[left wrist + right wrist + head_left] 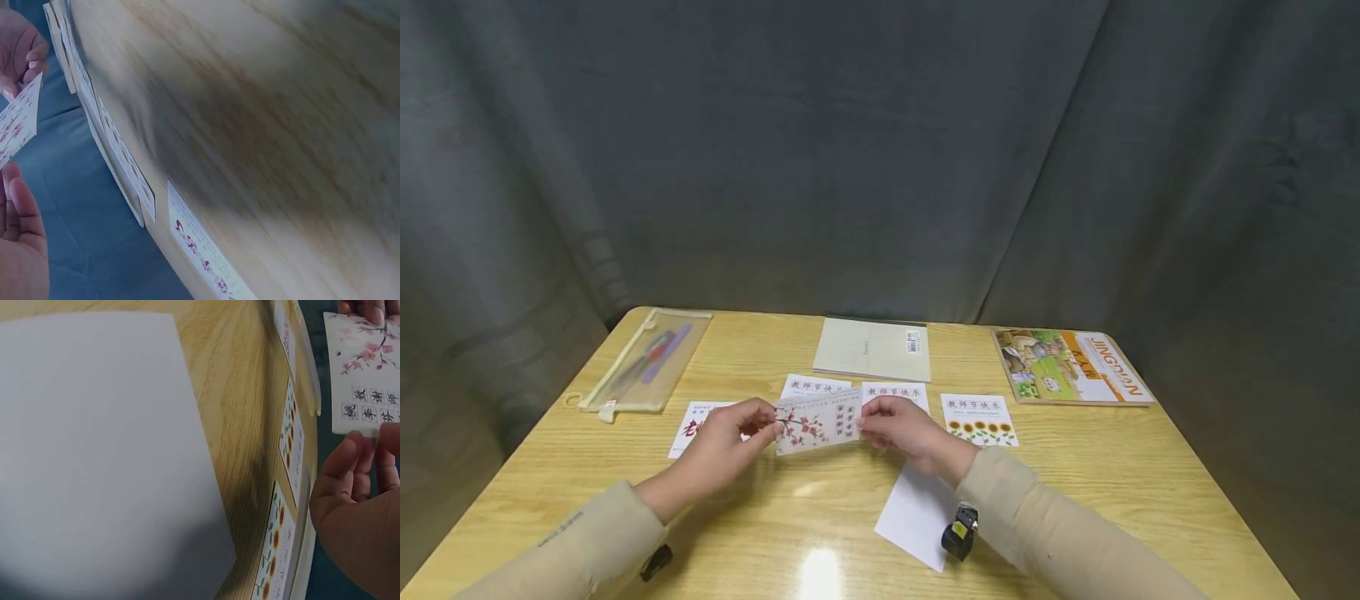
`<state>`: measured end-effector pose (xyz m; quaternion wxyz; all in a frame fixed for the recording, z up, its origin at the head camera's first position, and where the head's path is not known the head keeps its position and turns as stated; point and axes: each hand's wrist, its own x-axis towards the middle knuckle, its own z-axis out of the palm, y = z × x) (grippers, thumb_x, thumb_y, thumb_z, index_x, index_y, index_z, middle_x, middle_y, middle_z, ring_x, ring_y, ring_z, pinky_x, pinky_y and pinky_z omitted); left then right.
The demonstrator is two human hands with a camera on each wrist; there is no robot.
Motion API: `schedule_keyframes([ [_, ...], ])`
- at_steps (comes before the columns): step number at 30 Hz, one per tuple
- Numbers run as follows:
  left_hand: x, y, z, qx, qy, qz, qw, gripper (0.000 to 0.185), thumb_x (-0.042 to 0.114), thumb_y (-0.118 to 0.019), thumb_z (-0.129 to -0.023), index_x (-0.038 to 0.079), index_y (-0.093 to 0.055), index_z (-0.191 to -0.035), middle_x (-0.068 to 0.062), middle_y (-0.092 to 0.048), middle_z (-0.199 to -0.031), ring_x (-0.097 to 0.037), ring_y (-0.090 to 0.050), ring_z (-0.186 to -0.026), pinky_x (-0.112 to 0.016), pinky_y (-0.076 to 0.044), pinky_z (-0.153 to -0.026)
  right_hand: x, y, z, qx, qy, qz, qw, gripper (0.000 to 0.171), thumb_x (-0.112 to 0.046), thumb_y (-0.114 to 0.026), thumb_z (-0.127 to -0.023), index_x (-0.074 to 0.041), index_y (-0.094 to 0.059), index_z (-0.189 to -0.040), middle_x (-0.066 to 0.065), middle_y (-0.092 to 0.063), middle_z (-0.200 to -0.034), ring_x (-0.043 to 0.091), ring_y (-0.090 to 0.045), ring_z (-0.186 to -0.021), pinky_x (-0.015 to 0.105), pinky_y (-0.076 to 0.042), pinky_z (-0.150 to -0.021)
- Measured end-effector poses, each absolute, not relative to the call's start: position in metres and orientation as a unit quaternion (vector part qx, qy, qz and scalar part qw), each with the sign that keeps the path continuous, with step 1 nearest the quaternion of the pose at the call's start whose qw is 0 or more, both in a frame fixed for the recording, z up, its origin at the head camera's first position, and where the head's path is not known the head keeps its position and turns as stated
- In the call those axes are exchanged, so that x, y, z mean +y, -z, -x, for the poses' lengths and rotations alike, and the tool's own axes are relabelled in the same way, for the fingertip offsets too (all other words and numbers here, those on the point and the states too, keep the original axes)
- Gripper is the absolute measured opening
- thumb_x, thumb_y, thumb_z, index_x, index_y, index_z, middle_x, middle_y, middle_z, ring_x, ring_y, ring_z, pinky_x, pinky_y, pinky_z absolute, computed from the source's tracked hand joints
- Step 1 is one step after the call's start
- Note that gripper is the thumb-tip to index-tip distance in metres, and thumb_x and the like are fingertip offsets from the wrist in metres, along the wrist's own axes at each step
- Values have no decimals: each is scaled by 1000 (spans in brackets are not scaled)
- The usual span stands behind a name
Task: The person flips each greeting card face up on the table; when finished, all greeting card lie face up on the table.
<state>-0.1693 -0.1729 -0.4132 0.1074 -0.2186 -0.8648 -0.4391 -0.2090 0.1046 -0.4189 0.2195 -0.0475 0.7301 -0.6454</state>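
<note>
A plum-blossom card (817,422) is held above the wooden table (1075,467), between the two hands. Its left end is pinched by the fingers of the left hand (730,442), and its right end is pinched by the right hand (898,429). In the right wrist view, pink blossoms and rows of printed characters are seen on the card's face. Beneath the right forearm a blank white sheet (917,517) is laid flat. Behind the held card, greeting cards are ranged in a row, among them a sunflower card (979,419). At the far left a clear pencil pouch (647,360) is placed; at the far right, a picture book (1070,365).
</note>
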Motion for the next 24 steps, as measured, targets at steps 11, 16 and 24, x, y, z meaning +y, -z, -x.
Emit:
schedule_keyframes([
  [11, -178, 408, 179, -841, 510, 182, 15, 11, 5, -69, -98, -4, -69, -105, -2, -67, -86, -12, -61, -71, -25, -52, -62, 102, 415, 204, 809, 538, 137, 191, 9, -6, -68, -96, 0, -67, -101, 1, -62, -87, 14, -58, -80, 33, -54, -77],
  [16, -178, 399, 185, -859, 451, 239, -38, 9, 8, -65, -100, 6, -74, -97, 3, -67, -88, -9, -57, -77, -26, -52, -68, 98, 412, 203, 817, 504, 194, 202, 7, -7, -67, -96, -1, -69, -100, -1, -61, -86, 11, -56, -77, 30, -52, -72],
  [24, -176, 390, 186, -880, 381, 278, -58, 9, 8, -64, -100, 9, -71, -95, 9, -62, -81, -6, -54, -74, -26, -49, -64, 94, 410, 201, 821, 503, 192, 190, 11, -6, -65, -97, -1, -69, -105, -1, -60, -86, 11, -55, -77, 27, -50, -70],
])
